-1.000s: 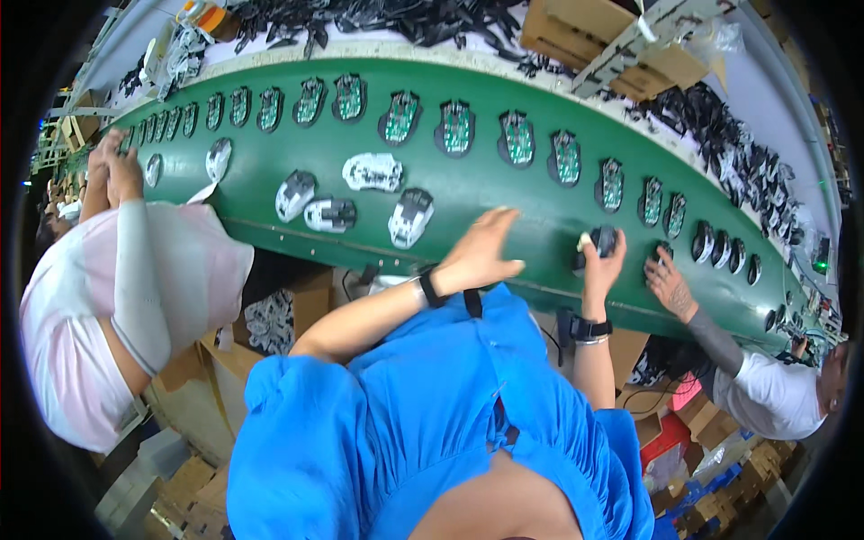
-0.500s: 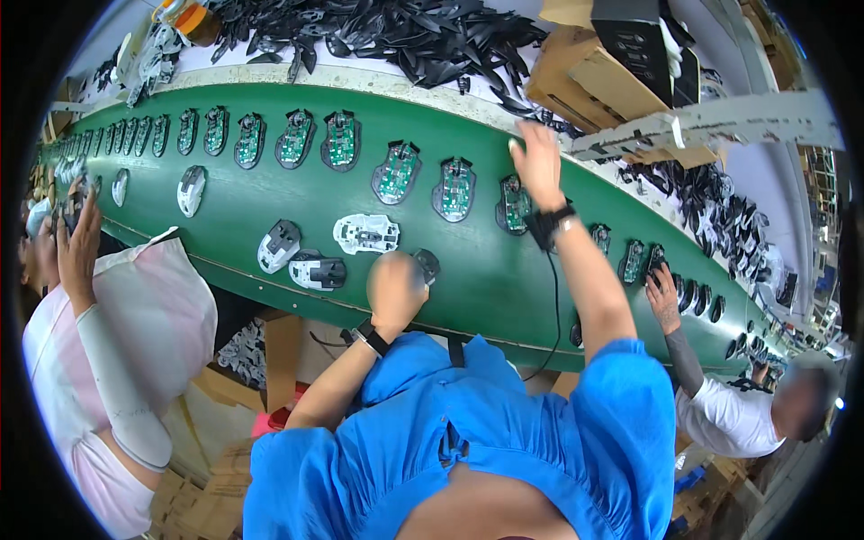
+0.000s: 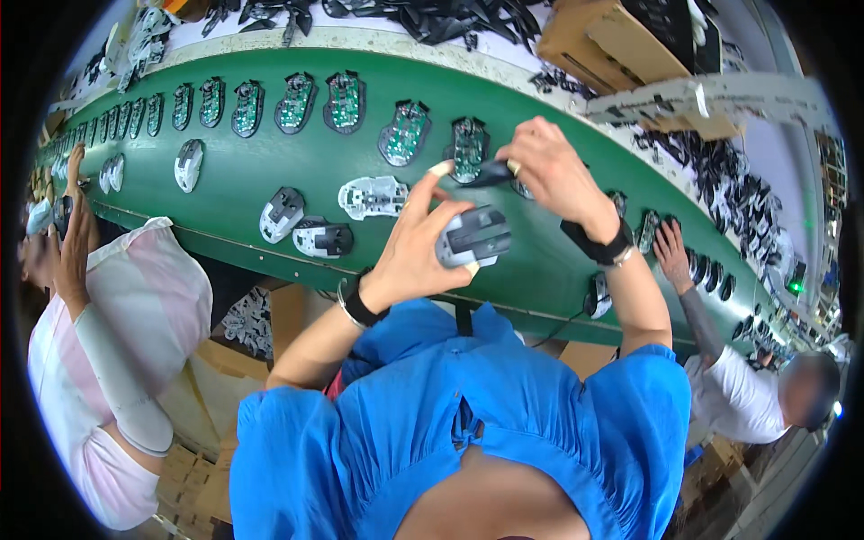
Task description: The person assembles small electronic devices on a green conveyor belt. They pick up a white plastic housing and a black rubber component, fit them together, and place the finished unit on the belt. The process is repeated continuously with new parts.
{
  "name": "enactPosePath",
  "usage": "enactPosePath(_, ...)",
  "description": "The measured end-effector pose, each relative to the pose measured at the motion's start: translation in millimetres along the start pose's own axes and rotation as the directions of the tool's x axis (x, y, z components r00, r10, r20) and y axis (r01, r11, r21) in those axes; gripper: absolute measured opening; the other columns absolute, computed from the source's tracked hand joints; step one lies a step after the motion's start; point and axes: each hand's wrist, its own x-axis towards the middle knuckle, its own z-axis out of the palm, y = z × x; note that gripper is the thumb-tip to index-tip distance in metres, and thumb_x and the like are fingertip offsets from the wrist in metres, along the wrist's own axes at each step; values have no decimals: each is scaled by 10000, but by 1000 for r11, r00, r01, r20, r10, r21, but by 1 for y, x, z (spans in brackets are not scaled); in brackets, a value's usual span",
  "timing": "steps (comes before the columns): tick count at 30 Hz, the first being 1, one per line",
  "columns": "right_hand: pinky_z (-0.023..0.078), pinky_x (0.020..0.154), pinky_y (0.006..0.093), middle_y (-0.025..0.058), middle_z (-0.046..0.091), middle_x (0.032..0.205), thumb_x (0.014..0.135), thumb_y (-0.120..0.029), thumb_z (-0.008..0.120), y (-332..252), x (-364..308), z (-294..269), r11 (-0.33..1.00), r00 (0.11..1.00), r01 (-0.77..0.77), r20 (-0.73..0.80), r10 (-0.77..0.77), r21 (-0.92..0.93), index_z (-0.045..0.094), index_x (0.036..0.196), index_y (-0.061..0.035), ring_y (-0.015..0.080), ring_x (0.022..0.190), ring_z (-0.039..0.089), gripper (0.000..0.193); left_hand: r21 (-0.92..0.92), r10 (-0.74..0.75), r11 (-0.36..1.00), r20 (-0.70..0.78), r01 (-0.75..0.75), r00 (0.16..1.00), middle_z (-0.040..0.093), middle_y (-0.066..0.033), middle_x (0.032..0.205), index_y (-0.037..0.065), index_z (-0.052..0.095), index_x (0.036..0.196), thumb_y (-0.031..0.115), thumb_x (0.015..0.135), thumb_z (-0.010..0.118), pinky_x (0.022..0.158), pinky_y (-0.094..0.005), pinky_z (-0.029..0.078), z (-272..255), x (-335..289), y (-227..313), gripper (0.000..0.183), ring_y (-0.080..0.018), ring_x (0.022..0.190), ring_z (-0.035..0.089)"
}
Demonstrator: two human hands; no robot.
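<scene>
My left hand (image 3: 416,245) grips a grey-and-black computer mouse shell (image 3: 474,238) above the green belt (image 3: 558,279). Closed around one end of a dark curved plastic piece (image 3: 486,175) is my right hand (image 3: 556,171). That piece hovers just beyond the shell, apart from it. Right behind it lies a mouse base with a green circuit board (image 3: 468,144), partly covered by the piece. A white mouse shell (image 3: 369,197) rests beside my left wrist. Two black-and-white mouse shells, one upright (image 3: 283,214) and one sideways (image 3: 321,238), lie farther left.
More circuit-board mouse bases (image 3: 295,103) line the belt's far side. Black plastic parts (image 3: 432,20) are heaped beyond its edge, near a cardboard box (image 3: 612,45) and a metal rail (image 3: 720,99). Co-workers sit at left (image 3: 117,297) and right (image 3: 733,396).
My right hand has come back from the belt's far edge and now holds a dark curved piece. My left hand has lifted the mouse shell and moved rightward. The view has shifted slightly.
</scene>
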Motion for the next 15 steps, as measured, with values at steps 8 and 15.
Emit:
enactPosePath(8,507,791,321,63,617,1064,793,18,655,-80,-67,27,620,506,-290,-433,746,729,544,1147,-52,172,967,580,378,-84,29,996,69,-23,997,532,-188,1213,10,545,1178,164,577,766,944,-403,455,20,-16,34,659,-350,1137,530)
enactPosePath(15,513,798,312,44,624,1010,904,-66,569,-92,-91,61,-308,593,284,86,800,908,512,1128,-64,146,930,613,232,-281,43,959,-14,-45,999,519,-165,1279,16,505,1238,131,617,773,962,-372,440,35,-42,51,686,-280,1145,546)
